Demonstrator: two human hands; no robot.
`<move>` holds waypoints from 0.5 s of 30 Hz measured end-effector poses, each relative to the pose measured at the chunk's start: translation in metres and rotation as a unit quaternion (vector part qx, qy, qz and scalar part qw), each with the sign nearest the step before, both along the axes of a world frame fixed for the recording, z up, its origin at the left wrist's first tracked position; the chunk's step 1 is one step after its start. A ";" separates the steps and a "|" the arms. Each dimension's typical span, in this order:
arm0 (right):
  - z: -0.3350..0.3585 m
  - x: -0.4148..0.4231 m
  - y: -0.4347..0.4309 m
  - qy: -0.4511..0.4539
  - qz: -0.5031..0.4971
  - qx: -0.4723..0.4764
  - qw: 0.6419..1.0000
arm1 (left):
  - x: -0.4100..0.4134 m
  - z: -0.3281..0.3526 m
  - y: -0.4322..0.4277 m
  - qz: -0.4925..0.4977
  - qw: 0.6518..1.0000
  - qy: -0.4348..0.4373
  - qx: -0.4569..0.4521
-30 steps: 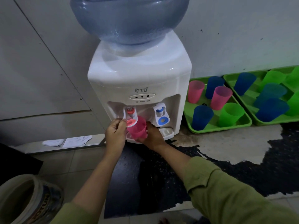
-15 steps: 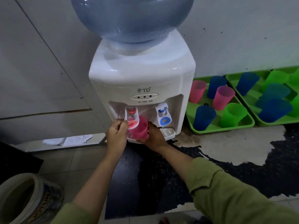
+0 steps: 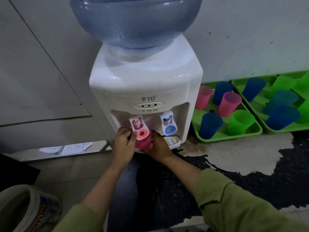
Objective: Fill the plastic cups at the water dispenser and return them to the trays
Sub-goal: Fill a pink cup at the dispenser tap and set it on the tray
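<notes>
Under the red tap [image 3: 140,129] of the water dispenser [image 3: 147,91], I found the pink cup [image 3: 144,143] held upright, its long axis vertical and its mouth directly below the spout. My right hand [image 3: 157,146] was wrapped around the cup's right side, the grip closed on the cup wall. My left hand [image 3: 124,141] sat just left of the cup with its fingers curled against the red tap's lever; I judged it to be working the lever, though no stream of water could be made out. The fill level was hidden by the lever and both hands.

The nearer green tray [image 3: 234,137] lay on the floor to the right of the dispenser, past the blue tap [image 3: 168,125], with a second tray [image 3: 284,130] touching it further right. The return move therefore ran rightward, and the right hand, already carrying the cup, was the nearer one. I judged spilling the main risk if the cup tilted off vertical in transit.
</notes>
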State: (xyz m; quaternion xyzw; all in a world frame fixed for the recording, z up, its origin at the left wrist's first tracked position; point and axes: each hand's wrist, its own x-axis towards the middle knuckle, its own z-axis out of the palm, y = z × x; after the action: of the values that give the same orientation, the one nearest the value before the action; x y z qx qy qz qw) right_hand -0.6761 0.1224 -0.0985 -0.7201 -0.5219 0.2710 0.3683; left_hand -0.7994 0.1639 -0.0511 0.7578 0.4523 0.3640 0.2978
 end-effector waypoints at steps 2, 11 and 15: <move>-0.001 0.000 0.000 0.004 0.002 0.003 1.000 | -0.001 -0.001 0.003 0.001 1.000 0.017 0.015; -0.001 0.000 -0.001 0.046 -0.006 0.006 0.999 | -0.008 -0.014 -0.011 0.031 0.996 -0.086 0.011; -0.002 0.004 -0.009 0.047 -0.003 0.001 0.999 | -0.009 -0.032 -0.017 0.035 0.995 -0.090 -0.027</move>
State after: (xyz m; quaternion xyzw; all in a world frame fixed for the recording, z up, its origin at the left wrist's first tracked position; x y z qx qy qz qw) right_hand -0.6718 0.1132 -0.1004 -0.7079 -0.5019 0.3028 0.3942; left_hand -0.8086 0.1470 -0.0826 0.6973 0.4599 0.4285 0.3444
